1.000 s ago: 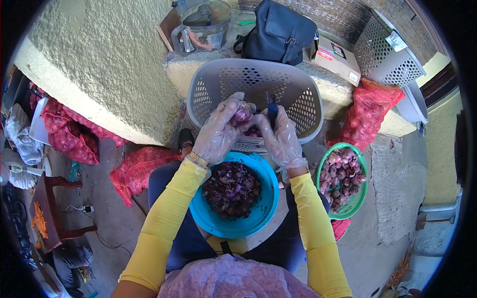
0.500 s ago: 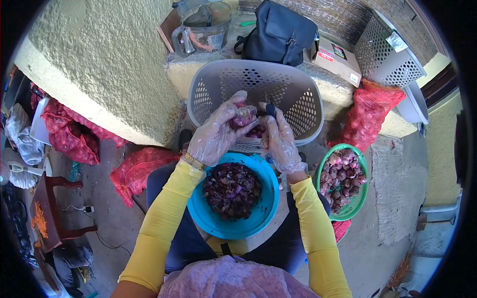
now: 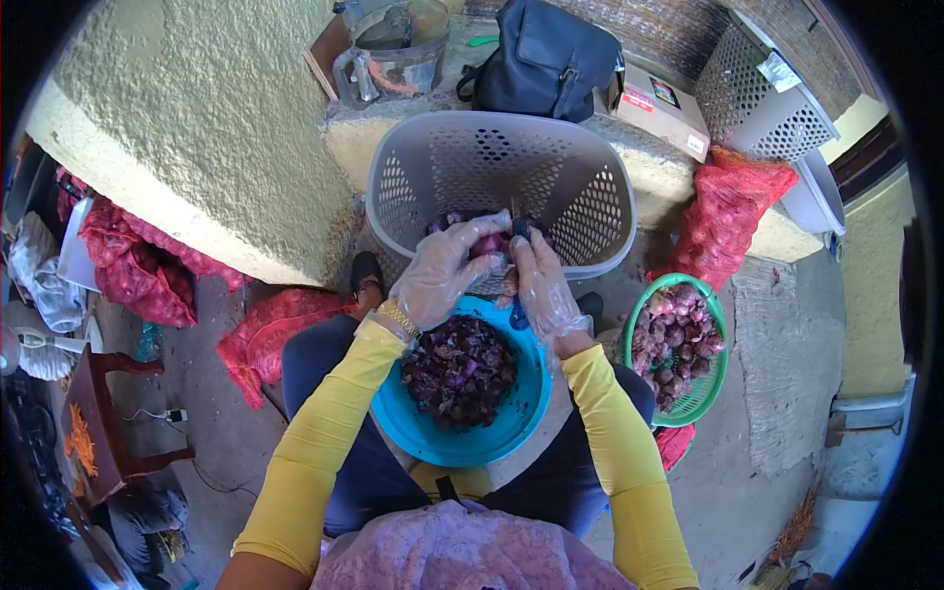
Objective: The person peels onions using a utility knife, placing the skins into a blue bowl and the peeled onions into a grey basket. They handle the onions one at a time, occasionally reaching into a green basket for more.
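My left hand [image 3: 438, 275], in a clear plastic glove, is closed around a red onion [image 3: 488, 245]. In my gloved right hand [image 3: 547, 295] is a small knife [image 3: 519, 228] with a dark blue handle, held close against the onion. Both hands are over the near rim of a grey perforated plastic basket [image 3: 602, 177], where more red onions [image 3: 454, 218] lie partly hidden behind my fingers. Below my hands, between my legs, a blue basin [image 3: 537, 398] holds a heap of dark purple onion skins [image 3: 459, 379].
A green basket [image 3: 721, 383] of red onions [image 3: 678, 344] stands to my right. Red mesh sacks [image 3: 728, 211] of onions lie on both sides. On the ledge ahead are a black backpack [image 3: 541, 64], a cardboard box [image 3: 664, 108] and a clear bucket [image 3: 423, 69]. A wooden stool [image 3: 113, 423] is at left.
Both hands have come slightly lower and nearer to me with the onion and knife. The onion is now turned lower between the hands, and more onions show in the grey basket.
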A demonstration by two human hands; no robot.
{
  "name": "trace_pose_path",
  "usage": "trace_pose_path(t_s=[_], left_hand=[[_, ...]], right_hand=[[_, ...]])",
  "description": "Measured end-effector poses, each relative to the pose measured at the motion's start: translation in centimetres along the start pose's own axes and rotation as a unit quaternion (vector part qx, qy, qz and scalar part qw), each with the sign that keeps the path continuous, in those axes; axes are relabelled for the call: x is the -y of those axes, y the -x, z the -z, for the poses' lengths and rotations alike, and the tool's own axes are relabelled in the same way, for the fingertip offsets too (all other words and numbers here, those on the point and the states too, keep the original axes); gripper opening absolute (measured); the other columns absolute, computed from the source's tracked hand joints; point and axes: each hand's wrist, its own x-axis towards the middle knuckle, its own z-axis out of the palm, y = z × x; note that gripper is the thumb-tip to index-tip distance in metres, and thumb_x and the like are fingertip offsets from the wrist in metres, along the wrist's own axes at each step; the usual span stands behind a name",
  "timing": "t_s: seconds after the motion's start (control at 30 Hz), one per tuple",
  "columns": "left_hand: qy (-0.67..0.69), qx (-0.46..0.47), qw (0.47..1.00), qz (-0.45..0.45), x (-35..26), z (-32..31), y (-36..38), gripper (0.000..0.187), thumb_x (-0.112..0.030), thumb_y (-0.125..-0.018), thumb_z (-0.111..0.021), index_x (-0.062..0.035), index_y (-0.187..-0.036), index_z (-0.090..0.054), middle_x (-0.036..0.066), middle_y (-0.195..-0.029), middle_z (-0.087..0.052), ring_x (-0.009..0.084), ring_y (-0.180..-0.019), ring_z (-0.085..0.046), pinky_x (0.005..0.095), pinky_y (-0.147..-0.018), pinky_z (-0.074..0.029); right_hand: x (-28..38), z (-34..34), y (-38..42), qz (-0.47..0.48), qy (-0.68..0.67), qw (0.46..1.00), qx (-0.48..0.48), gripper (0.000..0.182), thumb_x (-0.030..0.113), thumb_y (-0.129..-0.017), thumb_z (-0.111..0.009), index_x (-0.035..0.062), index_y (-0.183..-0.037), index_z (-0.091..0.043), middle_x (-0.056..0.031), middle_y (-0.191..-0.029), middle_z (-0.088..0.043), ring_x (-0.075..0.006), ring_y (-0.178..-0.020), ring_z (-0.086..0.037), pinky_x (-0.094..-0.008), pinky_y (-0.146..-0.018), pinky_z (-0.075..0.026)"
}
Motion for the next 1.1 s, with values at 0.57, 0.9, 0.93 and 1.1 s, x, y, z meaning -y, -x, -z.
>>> trace_pose_path(t_s=[0.57,0.9,0.93,1.1], left_hand=[[-0.025,0.064,0.996,-0.057,2.8,0.4,0.8,0.05,-0.01,-0.098,-0.066,-0.0035,-0.146,-0.054,0.019,-0.145,-0.06,0.0335,-0.128,-0.063,0.0413,-0.107,-0.05],[0.075,0.057,0.993,0.065,4.4,-0.3,1.8,0.047,-0.004,-0.092,-0.071,0.0,-0.136,-0.057,0.014,-0.148,-0.057,0.0222,-0.126,-0.06,0.0382,-0.109,-0.049],[0.079,0.064,0.992,0.08,4.5,-0.1,1.8,0.046,-0.003,-0.092,-0.071,0.0001,-0.136,-0.056,0.014,-0.147,-0.057,0.0215,-0.126,-0.06,0.0383,-0.11,-0.049],[0.093,0.06,0.991,0.072,3.8,0.1,1.7,0.045,-0.003,-0.093,-0.07,0.0005,-0.136,-0.057,0.014,-0.148,-0.056,0.0222,-0.13,-0.058,0.0393,-0.112,-0.047]], right_hand=[[-3.9,0.8,-0.8,-0.006,0.074,0.997,-0.002,0.031,0.026,-0.112,-0.043,0.0024,-0.127,-0.057,-0.0018,-0.086,-0.056,-0.0096,-0.066,-0.052,-0.0271,-0.058,-0.048],[-2.3,1.2,0.1,-0.056,0.086,0.995,0.003,0.033,0.028,-0.112,-0.043,0.0026,-0.126,-0.059,-0.0023,-0.084,-0.057,-0.0102,-0.069,-0.052,-0.0284,-0.061,-0.047],[-2.0,1.3,0.2,-0.083,0.087,0.993,0.011,0.032,0.026,-0.111,-0.043,0.0031,-0.126,-0.06,-0.0024,-0.086,-0.058,-0.0098,-0.07,-0.052,-0.0274,-0.063,-0.047],[1.6,2.5,4.0,-0.084,-0.025,0.996,-0.011,0.034,0.016,-0.108,-0.049,0.0034,-0.139,-0.054,-0.0019,-0.097,-0.061,-0.0094,-0.077,-0.054,-0.0258,-0.07,-0.048]])
